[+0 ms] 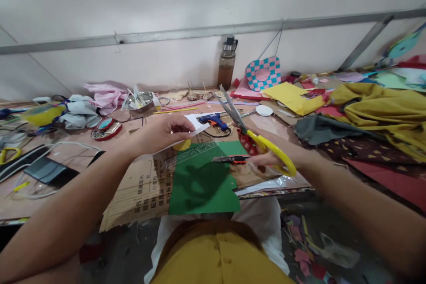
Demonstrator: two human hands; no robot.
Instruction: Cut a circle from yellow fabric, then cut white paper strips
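Note:
A small piece of white paper [198, 125] is pinched between the thumb and fingers of my left hand [169, 131]. My right hand [266, 157] grips yellow-handled scissors [258, 137], their blades parted and pointing up and away. Below the hands a green paper sheet [203, 191] lies on flattened brown cardboard [143, 191] with printed text. Across the sheet's top rests a clear ruler [191, 153], with a yellow paper disc [182, 145] by my left hand. A utility knife [233, 159] lies under the scissors, near my right hand. Something red shows behind the scissor handles.
A blue glue gun [214, 120] lies past the hands. At the wall stand a bottle [226, 64] and a checkered heart-shaped bag [263, 74]. Yellow cloth [379, 106] heaps at right; a phone [49, 171] with a white cable lies left. Paper scraps [302, 259] litter the floor.

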